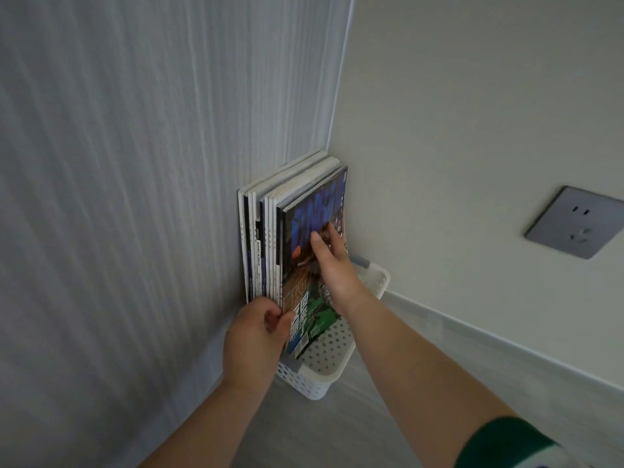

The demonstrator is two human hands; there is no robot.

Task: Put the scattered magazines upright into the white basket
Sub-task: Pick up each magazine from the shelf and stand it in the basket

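Magazines (264, 238) stand in the white basket (317, 383); our left hand (253, 336) pinches their base, right hand (334, 268) at one o'clock pinches the front magazine (304, 217).

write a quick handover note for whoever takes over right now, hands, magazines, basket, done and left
Left hand: grips the lower spines of the upright stack of magazines.
Right hand: holds the glossy blue-and-green magazine at the stack's front, thumb on its cover.
The white perforated plastic basket sits on the floor in the wall corner.
Done: the stack stands in the basket.
Left: probably seat the glossy one and let go. No loose magazines in view.
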